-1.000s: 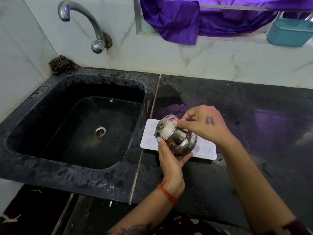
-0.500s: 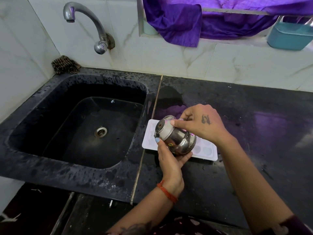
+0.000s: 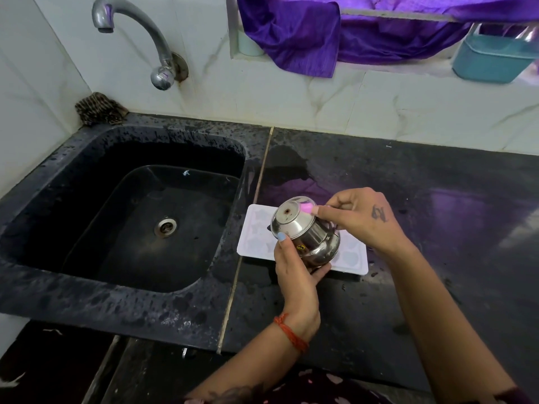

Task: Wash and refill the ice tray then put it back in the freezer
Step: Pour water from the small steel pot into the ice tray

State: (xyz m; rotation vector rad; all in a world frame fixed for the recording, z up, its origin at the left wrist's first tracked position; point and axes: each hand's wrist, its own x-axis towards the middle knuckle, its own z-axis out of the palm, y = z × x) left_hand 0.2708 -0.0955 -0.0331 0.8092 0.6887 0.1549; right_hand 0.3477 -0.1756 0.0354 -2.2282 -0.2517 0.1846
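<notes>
The left hand (image 3: 294, 266), wrist bent upward, cups a tipped steel pot (image 3: 306, 233) from below; the right hand (image 3: 361, 217) grips its far side, fingers curled. Directly beneath both hands, the white ice tray (image 3: 256, 228) lies flat on the black surface (image 3: 423, 199), the sink (image 3: 145, 214) left of them.

A black stone countertop (image 3: 423, 199), wet and speckled with droplets, runs along the white marble wall. A black sink (image 3: 96, 158) is sunk into its left part. A white ice tray (image 3: 256, 228) lies flat on the counter just right of the sink. A brown striped scrubber (image 3: 97, 109) sits in the back left corner.
</notes>
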